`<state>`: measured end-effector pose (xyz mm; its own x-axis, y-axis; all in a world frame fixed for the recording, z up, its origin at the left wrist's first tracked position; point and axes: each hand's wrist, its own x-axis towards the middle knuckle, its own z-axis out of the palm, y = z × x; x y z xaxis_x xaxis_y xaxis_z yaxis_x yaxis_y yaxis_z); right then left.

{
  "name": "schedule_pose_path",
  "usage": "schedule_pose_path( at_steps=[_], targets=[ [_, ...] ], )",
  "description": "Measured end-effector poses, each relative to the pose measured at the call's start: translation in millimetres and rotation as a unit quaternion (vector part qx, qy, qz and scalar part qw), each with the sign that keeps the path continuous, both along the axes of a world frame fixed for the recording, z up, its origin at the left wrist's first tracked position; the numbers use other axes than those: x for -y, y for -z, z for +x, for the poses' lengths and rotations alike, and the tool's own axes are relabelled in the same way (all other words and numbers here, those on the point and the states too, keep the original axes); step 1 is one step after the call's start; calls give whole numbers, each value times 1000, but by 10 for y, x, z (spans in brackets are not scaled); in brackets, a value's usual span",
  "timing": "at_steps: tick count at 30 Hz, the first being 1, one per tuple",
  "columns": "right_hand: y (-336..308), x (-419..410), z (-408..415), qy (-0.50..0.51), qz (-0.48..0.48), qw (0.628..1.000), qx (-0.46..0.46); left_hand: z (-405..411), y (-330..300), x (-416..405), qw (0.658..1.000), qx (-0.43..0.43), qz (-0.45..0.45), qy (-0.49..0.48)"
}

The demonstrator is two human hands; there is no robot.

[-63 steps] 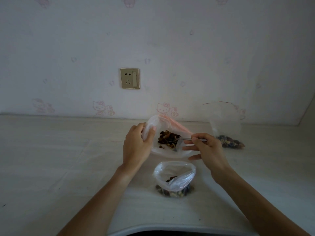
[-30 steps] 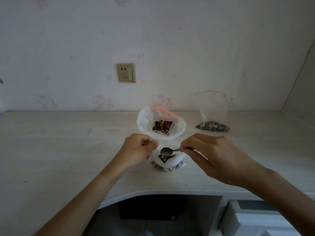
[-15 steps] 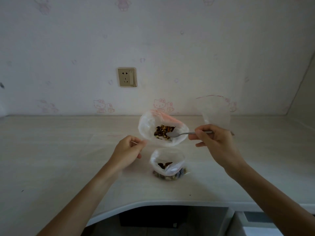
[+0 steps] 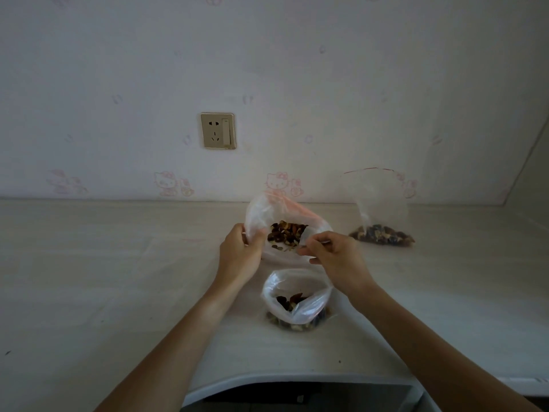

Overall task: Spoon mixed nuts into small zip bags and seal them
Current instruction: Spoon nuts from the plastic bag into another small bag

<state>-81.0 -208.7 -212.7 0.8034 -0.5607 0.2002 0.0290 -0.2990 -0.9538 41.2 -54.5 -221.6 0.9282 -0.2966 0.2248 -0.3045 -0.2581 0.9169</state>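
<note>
Head view: the big bag of mixed nuts (image 4: 285, 230) sits on the desk (image 4: 118, 278). Left hand (image 4: 240, 257) grips its left rim; right hand (image 4: 335, 257) pinches a spoon (image 4: 309, 234) at its right rim. Nearer than it stands the small zip bag (image 4: 297, 298), open, between both wrists.

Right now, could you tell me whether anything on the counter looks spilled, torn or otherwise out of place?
Nothing stands out. The nuts sit inside the big bag, the small open bag and the far bag; none lie loose on the counter. The left hand holds the big bag's rim.
</note>
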Motion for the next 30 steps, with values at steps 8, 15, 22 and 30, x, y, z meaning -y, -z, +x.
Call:
schedule_pose_path(
  at_steps=[8,15,22,30],
  targets=[
    [62,33,59,32,64,997,2,-74,-23,8,997,45,-46,34],
    [100,91,112,79,64,995,16,-122,-31,-5,996,52,-58,50],
    [100,76,145,76,15,997,15,-123,-30,-14,995,47,-64,53],
    [134,142,126,83,38,995,28,-121,-50,-19,995,70,-57,46]
  ],
)
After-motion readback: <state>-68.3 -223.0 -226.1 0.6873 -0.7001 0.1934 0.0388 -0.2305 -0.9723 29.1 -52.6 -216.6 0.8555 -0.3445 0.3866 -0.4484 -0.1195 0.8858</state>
